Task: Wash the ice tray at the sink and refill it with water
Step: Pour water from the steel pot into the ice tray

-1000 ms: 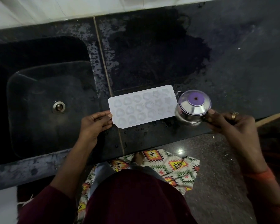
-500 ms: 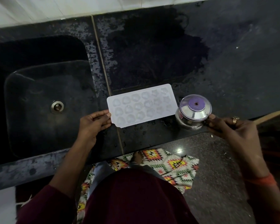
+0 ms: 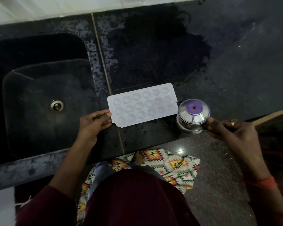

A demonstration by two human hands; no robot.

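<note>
A white ice tray (image 3: 142, 104) with several moulded cells lies flat on the dark wet counter, just right of the sink. My left hand (image 3: 93, 123) pinches its near left corner. A steel jug (image 3: 192, 115) with a clear lid and purple knob stands close to the tray's right end, near the counter's front edge. My right hand (image 3: 230, 131) grips the jug's handle; a ring shows on one finger.
The dark sink (image 3: 44, 103) with a metal drain (image 3: 56, 106) lies to the left. Wet patches cover the counter (image 3: 162, 54) behind the tray. A wooden stick (image 3: 271, 115) juts from the right. A patterned mat (image 3: 170, 165) lies on the floor below.
The jug has come down from a slightly raised, nearer-to-tray position and now rests by the counter's front edge. The left hand and the tray have stayed put.
</note>
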